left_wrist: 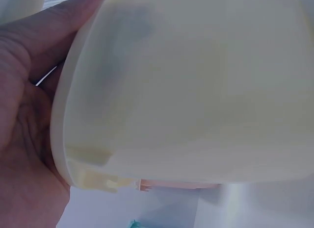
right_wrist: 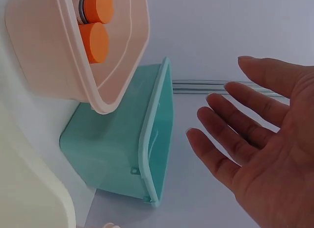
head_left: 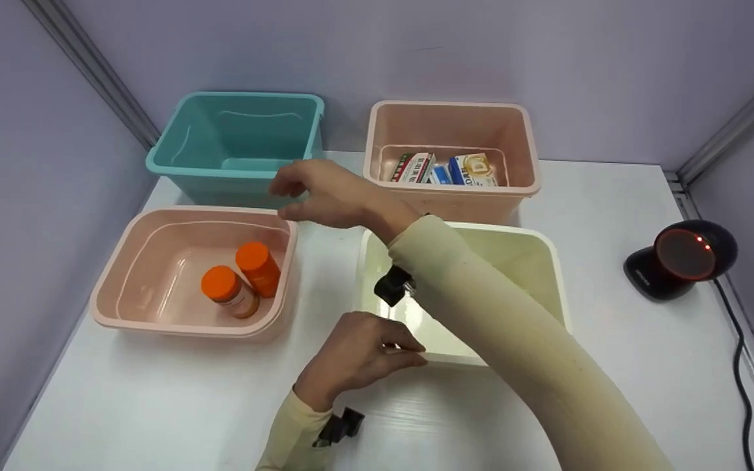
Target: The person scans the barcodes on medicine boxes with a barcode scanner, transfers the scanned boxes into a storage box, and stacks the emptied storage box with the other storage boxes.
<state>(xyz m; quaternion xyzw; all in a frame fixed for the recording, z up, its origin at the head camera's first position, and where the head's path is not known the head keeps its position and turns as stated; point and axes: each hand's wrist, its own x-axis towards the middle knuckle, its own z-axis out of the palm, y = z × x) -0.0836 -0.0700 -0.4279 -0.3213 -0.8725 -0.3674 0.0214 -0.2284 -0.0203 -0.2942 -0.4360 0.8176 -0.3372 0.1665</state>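
My left hand (head_left: 360,356) grips the near-left rim of a cream plastic bin (head_left: 462,358). In the left wrist view the bin's pale wall (left_wrist: 196,90) fills most of the picture, and the hand (left_wrist: 29,105) lies along its rim. My right hand (head_left: 331,193) holds nothing and hovers near the teal bin (head_left: 233,174) and the left pink bin (head_left: 180,330). Its fingers are spread and slightly bent in the right wrist view. Two orange-capped bottles, one nearer (head_left: 230,291) and one behind (head_left: 259,268), lean inside that pink bin. My right forearm covers part of the cream bin.
A second pink bin (head_left: 452,196) at the back holds several small medicine boxes (head_left: 475,171). On the right stands a black scanner (head_left: 684,258) with red lights, its cable (head_left: 740,366) running along the table's edge. Pale partition walls (head_left: 586,72) enclose the white table (head_left: 174,405).
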